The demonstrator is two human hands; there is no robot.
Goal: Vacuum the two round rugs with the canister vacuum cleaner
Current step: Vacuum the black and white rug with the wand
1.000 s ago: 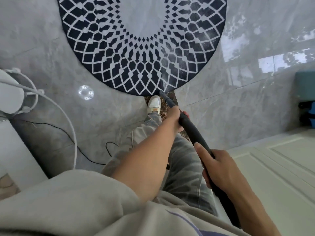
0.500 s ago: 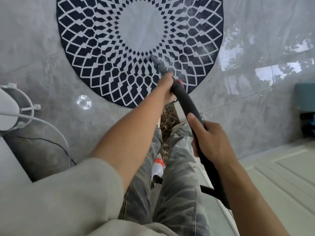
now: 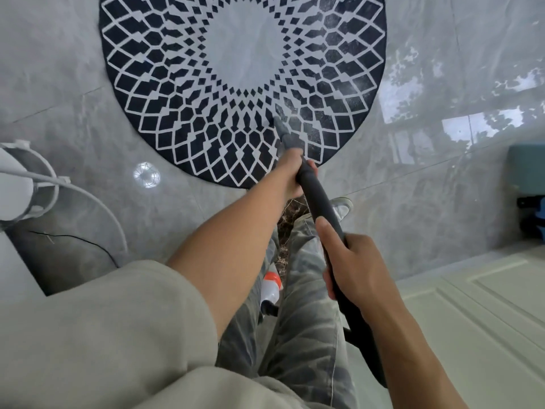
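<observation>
Two hands are seen on a black vacuum wand [image 3: 321, 208]. The left hand [image 3: 290, 175] is closed round it near the nozzle, and the right hand [image 3: 354, 267] is wrapped round it further back, fingers [image 3: 323, 231] curled tight. The nozzle tip [image 3: 278, 121] is set on the round black-and-white rug [image 3: 177, 98], between its pale centre and near edge. Only one rug is shown, and no canister is seen. The thin rug could be sucked up and bunched by the narrow tip. The black cable [image 3: 73, 239] on the grey floor [image 3: 413, 202] could be snagged by a trailing hose.
</observation>
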